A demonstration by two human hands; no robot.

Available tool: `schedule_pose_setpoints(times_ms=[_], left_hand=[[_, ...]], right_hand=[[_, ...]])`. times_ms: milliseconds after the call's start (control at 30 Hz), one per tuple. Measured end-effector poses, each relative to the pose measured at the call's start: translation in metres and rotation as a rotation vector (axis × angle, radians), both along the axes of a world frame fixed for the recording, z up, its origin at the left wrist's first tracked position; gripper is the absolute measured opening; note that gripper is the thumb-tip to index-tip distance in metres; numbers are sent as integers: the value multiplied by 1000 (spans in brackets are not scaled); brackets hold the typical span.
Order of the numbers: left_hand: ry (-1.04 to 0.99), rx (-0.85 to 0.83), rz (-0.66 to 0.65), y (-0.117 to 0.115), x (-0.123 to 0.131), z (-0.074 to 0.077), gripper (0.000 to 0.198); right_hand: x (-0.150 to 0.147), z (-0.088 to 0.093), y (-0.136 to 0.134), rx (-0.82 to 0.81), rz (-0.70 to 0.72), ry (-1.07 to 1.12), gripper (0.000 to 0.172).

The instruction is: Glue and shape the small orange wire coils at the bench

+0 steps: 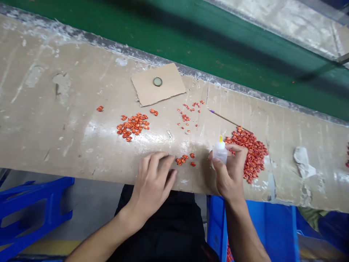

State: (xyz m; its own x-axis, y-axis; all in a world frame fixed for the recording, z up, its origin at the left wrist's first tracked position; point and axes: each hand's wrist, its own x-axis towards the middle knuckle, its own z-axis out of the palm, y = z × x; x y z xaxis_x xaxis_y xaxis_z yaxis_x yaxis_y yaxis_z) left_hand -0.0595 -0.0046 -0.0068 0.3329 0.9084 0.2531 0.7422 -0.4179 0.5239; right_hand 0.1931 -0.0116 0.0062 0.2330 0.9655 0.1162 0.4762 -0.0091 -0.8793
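Note:
My right hand (231,171) is closed around a small translucent squeeze bottle (220,154) with a yellow tip, held upright above the table. My left hand (154,178) rests at the table's near edge, fingers bent and thumb apart, with nothing visible in it. Just right of its fingertips lie several small orange-red pieces (182,159). A large heap of the same kind of pieces (251,153) spreads behind and right of my right hand. Another loose cluster of pieces (133,125) lies farther left, and smaller orange bits (186,118) are scattered in the middle.
A cardboard piece (170,91) bearing a round metal cap (157,81) lies near the far edge. A thin stick (226,118) with a purple tip reaches the heap. Crumpled white paper (303,163) lies at right. Below are a blue stool (49,203) and a blue crate (272,225).

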Motion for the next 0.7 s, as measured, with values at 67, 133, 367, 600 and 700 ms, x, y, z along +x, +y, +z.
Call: schedule_pose_setpoints(times_ms=[67,133,367,600,700], left_hand=[[8,12,-3,1,7,1,31],[12,14,12,3,14,1,19],[-28,-18,9,8,19,0,18],[-21,-48,24,6,18,2,14],[-26,-67,5,7,17,3,27]], right_hand=[[-2,7,3,15,-39,5,32],[-4,14,7,45,-42,-52,34],[-5,21,21,65,1,61,41],[-9,2,39,62,-48,103,34],[-9,-16,41,83,-46,104,35]])
